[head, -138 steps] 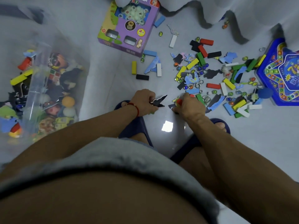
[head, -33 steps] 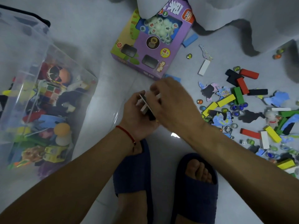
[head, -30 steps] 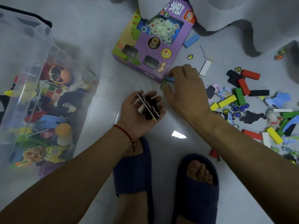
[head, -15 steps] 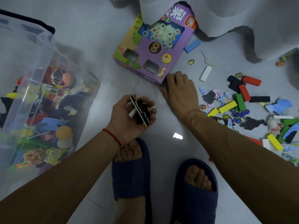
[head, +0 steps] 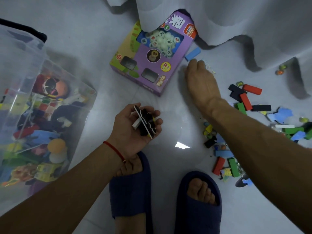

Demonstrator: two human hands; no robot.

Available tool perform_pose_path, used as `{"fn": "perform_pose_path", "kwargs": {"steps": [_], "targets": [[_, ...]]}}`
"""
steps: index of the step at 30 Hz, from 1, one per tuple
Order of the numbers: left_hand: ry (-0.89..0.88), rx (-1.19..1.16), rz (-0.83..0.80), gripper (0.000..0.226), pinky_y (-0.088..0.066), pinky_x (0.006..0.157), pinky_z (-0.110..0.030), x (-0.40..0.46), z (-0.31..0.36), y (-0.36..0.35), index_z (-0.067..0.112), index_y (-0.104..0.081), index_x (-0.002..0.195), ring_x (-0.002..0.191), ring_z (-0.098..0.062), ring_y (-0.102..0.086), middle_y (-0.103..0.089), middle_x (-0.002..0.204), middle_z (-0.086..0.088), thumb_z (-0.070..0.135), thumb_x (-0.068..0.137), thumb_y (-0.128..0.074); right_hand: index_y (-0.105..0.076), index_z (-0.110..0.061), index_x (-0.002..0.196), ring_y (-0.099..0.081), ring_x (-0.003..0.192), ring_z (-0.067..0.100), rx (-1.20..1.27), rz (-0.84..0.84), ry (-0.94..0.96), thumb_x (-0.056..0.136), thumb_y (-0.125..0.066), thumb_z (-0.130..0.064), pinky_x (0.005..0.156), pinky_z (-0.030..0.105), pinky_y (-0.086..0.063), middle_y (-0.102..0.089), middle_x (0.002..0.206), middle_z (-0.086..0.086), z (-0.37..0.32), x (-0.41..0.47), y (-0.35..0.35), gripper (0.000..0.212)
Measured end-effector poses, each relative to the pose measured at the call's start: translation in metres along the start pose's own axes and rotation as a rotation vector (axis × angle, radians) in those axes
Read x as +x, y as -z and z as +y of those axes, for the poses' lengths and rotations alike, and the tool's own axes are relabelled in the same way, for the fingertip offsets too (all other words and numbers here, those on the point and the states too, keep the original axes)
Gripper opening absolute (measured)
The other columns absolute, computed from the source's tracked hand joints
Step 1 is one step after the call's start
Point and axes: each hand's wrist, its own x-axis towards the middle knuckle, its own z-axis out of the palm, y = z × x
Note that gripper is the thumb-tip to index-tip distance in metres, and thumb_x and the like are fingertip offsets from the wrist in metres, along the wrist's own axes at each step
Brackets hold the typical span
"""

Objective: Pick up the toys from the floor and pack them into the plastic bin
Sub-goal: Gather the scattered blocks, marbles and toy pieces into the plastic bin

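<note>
My left hand (head: 130,130) is palm up over the floor, cupped around a small stack of toy pieces (head: 144,123): black foam shapes and a white block. My right hand (head: 200,81) reaches forward, fingers down on the floor just short of a blue block (head: 192,53) beside the purple game box (head: 152,59). What lies under its fingers is hidden. The clear plastic bin (head: 50,68) stands at the left, holding many toys. Loose coloured blocks (head: 244,97), marbles and foam pieces lie scattered at the right.
A grey curtain (head: 236,19) hangs over the floor at the top right and covers the box's far corner. My two feet in dark blue slippers (head: 131,188) stand below the hands. Two marbles (head: 280,70) lie by the curtain's hem.
My right hand has left the near corner of the purple box and moved forward and right, toward the blue block. My left hand has kept its stack and stayed put.
</note>
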Motion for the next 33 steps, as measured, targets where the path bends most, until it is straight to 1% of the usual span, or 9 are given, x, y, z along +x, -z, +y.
{"fn": "perform_pose_path", "kwargs": {"steps": [9,12,15,18,22,26,28,31,33], "targets": [[-0.017,-0.103,0.008,0.034,-0.052,0.077,-0.038,-0.026,0.009,-0.016,0.009,-0.07,0.093,0.086,-0.028,-0.06,-0.063,0.102,-0.012,0.041,0.088,-0.059,-0.043,0.0,0.128,-0.059,0.094,0.042,-0.113,-0.179,-0.041,0.103,-0.036,-0.015,0.077,0.046,-0.046,-0.058,0.11,0.022,0.007,0.024,0.006,0.03],[-0.06,-0.12,0.005,0.039,-0.052,0.073,-0.036,-0.053,0.02,-0.028,0.01,-0.07,0.093,0.081,-0.026,-0.06,-0.063,0.098,-0.011,0.047,0.086,-0.061,-0.056,-0.005,0.103,-0.055,0.072,0.026,0.588,-0.208,-0.406,0.102,-0.042,-0.029,0.059,0.032,-0.04,-0.059,0.089,0.012,-0.01,0.009,0.039,0.027],[-0.11,-0.091,-0.024,0.042,-0.052,0.063,-0.03,-0.089,0.038,-0.042,0.012,-0.068,0.09,0.075,-0.024,-0.058,-0.061,0.093,-0.009,0.052,0.084,-0.061,-0.061,-0.01,0.096,-0.049,0.053,0.014,1.532,-0.537,-0.757,0.098,-0.051,-0.022,0.037,0.02,-0.037,-0.059,0.078,0.01,-0.049,-0.013,0.098,0.016],[-0.241,-0.113,-0.013,0.039,-0.05,0.057,-0.027,-0.133,0.067,-0.048,0.013,-0.065,0.084,0.072,-0.022,-0.056,-0.059,0.088,-0.008,0.052,0.083,-0.062,-0.065,-0.008,0.105,-0.059,0.064,0.018,1.732,-0.871,-0.655,0.093,-0.049,-0.021,0.049,0.023,-0.052,-0.066,0.087,0.013,-0.104,-0.017,0.14,0.024],[-0.528,-0.197,0.185,0.03,-0.052,0.059,-0.027,-0.198,0.116,-0.029,0.015,-0.065,0.087,0.077,-0.02,-0.059,-0.06,0.091,-0.005,0.044,0.085,-0.065,-0.063,-0.002,0.117,-0.06,0.072,0.023,1.735,-1.178,-0.47,0.093,-0.05,-0.026,0.06,0.028,-0.056,-0.063,0.089,0.016,-0.206,-0.007,0.165,0.037],[-0.772,-0.324,0.439,0.032,-0.054,0.082,-0.034,-0.218,0.159,0.012,0.014,-0.065,0.095,0.085,-0.019,-0.06,-0.06,0.088,-0.002,0.044,0.084,-0.066,-0.053,-0.005,0.122,-0.058,0.096,0.031,1.839,-1.176,-0.413,0.1,-0.05,-0.029,0.079,0.039,-0.058,-0.055,0.118,0.016,-0.301,0.008,0.171,0.033],[-0.795,-0.356,0.437,0.036,-0.044,0.101,-0.041,-0.211,0.171,0.028,0.011,-0.058,0.094,0.094,-0.019,-0.054,-0.056,0.09,-0.001,0.045,0.086,-0.057,-0.055,-0.012,0.107,-0.058,0.089,0.026,1.818,-1.131,-0.475,0.095,-0.055,-0.036,0.082,0.039,-0.057,-0.056,0.104,0.009,-0.323,0.011,0.164,0.027],[-0.782,-0.305,0.499,0.047,-0.044,0.099,-0.058,-0.19,0.171,0.035,0.001,-0.05,0.117,0.106,-0.033,-0.06,-0.054,0.116,-0.017,0.041,0.091,-0.047,-0.052,-0.01,0.126,-0.059,0.104,0.028,1.754,-0.984,-0.55,0.096,-0.054,-0.035,0.084,0.029,-0.058,-0.05,0.115,0.012,-0.324,0.02,0.146,0.039],[-0.812,-0.206,0.601,0.047,-0.048,0.098,-0.055,-0.177,0.163,0.023,0.003,-0.049,0.126,0.108,-0.039,-0.059,-0.048,0.126,-0.023,0.035,0.091,-0.048,-0.047,0.0,0.135,-0.048,0.128,0.043,1.781,-0.953,-0.517,0.097,-0.049,-0.034,0.101,0.044,-0.049,-0.048,0.133,0.029,-0.31,0.017,0.144,0.052]]}}
